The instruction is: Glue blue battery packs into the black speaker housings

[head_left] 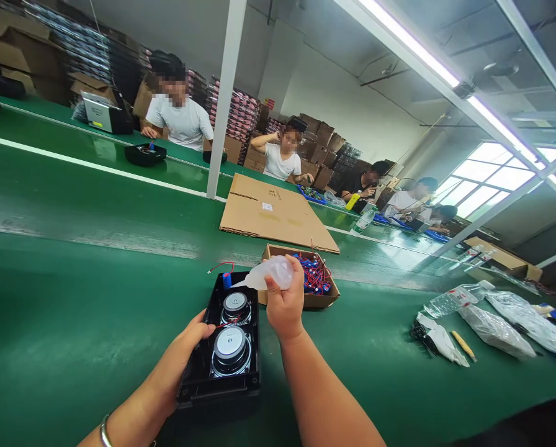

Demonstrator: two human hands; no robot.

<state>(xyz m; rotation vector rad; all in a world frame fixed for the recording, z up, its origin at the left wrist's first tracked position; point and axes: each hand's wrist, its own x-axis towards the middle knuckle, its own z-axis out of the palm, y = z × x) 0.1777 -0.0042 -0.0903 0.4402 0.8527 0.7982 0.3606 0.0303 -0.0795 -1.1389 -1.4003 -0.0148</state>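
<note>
My left hand (185, 354) grips the left side of a black speaker housing (219, 388), its thumb over the rim. Two round speakers with silver backs, a lower speaker (230, 344) and an upper speaker (236, 304), sit inside the housing. A blue battery (226, 280) with red wires is at the housing's far end. In my right hand (285, 301) is a translucent squeeze bottle (271, 273), tilted so its thin nozzle points left, close to the battery. Whether the nozzle tip touches anything, I cannot tell.
Behind my right hand stands a cardboard box (322, 301) of blue batteries with red wires. Flattened cardboard (278, 211) lies farther back. On the right are a plastic bottle (455, 299), plastic bags (496, 332) and a yellow-handled tool (464, 346). Several people sit across the green bench (96, 323).
</note>
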